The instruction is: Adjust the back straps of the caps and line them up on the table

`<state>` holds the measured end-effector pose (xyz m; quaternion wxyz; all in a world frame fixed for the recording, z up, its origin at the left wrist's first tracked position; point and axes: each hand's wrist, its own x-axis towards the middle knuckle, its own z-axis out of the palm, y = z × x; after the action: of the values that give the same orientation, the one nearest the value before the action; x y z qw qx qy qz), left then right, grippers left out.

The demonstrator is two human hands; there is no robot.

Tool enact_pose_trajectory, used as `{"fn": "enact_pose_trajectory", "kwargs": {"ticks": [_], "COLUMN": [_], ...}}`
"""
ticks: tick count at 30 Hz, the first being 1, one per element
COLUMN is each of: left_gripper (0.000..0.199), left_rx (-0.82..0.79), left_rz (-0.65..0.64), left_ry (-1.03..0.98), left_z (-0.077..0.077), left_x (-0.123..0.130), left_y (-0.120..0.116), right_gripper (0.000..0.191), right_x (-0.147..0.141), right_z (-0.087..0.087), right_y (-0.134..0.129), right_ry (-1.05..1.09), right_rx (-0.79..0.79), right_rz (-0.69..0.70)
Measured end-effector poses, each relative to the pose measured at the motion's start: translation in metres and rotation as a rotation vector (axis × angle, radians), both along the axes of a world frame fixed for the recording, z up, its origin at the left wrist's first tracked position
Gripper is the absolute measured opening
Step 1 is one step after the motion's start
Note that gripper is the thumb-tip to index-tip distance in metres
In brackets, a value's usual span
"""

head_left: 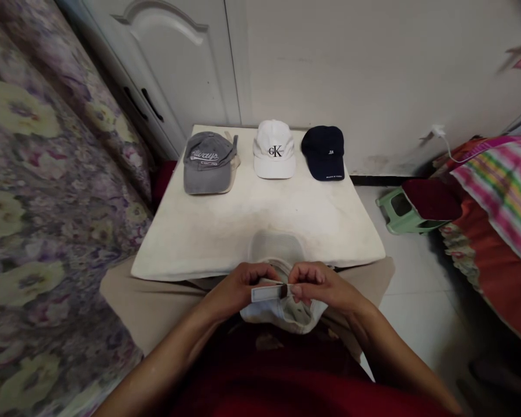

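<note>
A pale baseball cap [301, 315] rests at my lap by the near table edge, its greyish brim pointing away from me. Its back strap, light with a dark buckle [283, 291], runs between my hands. My left hand [254, 278] is closed on the strap's left part, with the strap's end sticking out below the fingers. Pinched in my right hand [312, 282] is the strap just right of the buckle. Part of the cap is hidden behind both hands.
On the cream-covered table [260, 211] stand a grey cap [208, 165], a white cap [274, 150] and a navy cap [325, 153] along the far side. A floral curtain [47, 231] hangs left. At right are a green stool [399, 205] and a bed [495, 243].
</note>
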<state>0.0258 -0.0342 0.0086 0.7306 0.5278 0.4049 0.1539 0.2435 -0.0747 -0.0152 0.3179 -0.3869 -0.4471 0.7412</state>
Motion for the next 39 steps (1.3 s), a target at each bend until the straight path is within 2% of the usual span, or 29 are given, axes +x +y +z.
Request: {"fn": "enact_pose_trajectory", "kwargs": {"ticks": [6,14,19,26,31,39], "left_gripper": [0.014,0.019,0.018,0.012,0.018,0.021], "left_rx": [0.031,0.075,0.131,0.177,0.173,0.232], "left_rz": [-0.021,-0.056,-0.080,-0.108,-0.118,-0.106], "left_ry": [0.001,0.008,0.016,0.051,0.086,0.122], "left_z": [0.0000,-0.0008,0.0008,0.0001,0.0036,0.0022], "left_x": [-0.0001,0.0017,0.0031,0.0031,0.0038,0.0043], "left_y": [0.0003,-0.0012,-0.0012,-0.0018,-0.0033,-0.0067], "right_gripper": [0.023,0.023,0.025,0.028,0.031,0.023], "right_x": [-0.0011,-0.0033,-0.0029,-0.0046,-0.0067,-0.0065], "right_z": [-0.0029,-0.0035,-0.0044,-0.0020,-0.0030,-0.0039], "right_y": [-0.0008,-0.0028,-0.0049,-0.0042,-0.0031,-0.0070], "right_ry": [0.004,0.047,0.070,0.030,-0.033,-0.119], "right_rx": [0.006,0.035,0.002,-0.048,-0.009,0.052], "right_rz": [-0.032,-0.002,-0.012,-0.042,-0.051,-0.073]}}
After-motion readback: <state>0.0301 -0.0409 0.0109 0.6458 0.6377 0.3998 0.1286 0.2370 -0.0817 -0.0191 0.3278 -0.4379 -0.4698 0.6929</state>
